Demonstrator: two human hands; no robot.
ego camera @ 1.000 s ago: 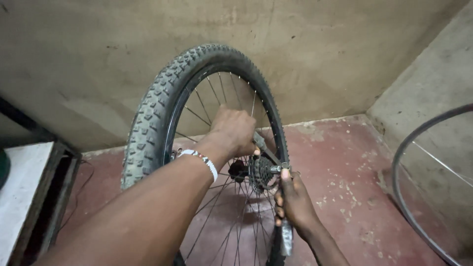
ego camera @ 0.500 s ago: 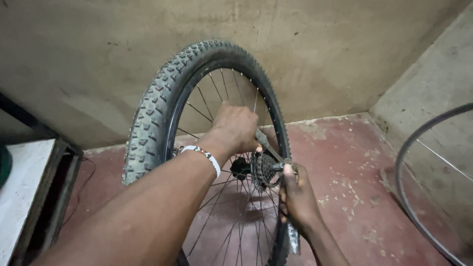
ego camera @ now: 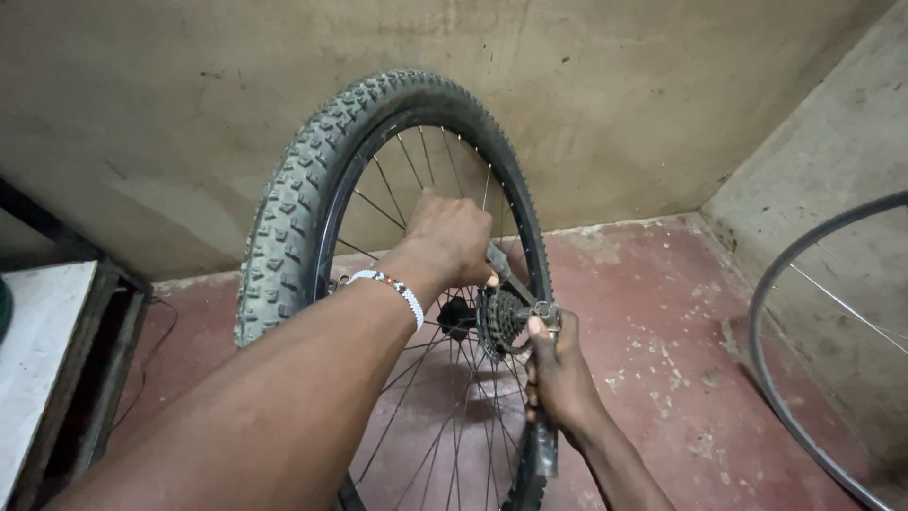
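Metal cassette (ego camera: pixel 501 320) sits between both fists: left hand (ego camera: pixel 452 237) grips a tool handle (ego camera: pixel 498 263), right hand (ego camera: pixel 558 369) clenches another; positions unchanged.

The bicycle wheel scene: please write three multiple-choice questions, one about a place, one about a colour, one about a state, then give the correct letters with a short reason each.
1. Where is the bare rim with spokes?
A. at the right, by the side wall
B. on the white surface at the left
C. hanging on the back wall

2. What colour is the floor?
A. green
B. worn red
C. white

3. How does the knobby-tyred wheel stand?
A. flat on the floor
B. upright, with the left hand and right hand at the sprocket cluster
C. upright, untouched

Answers: 1 A, it curves along the right edge; 2 B, the floor shows reddish paint; 3 B, both hands hold tools at the hub.
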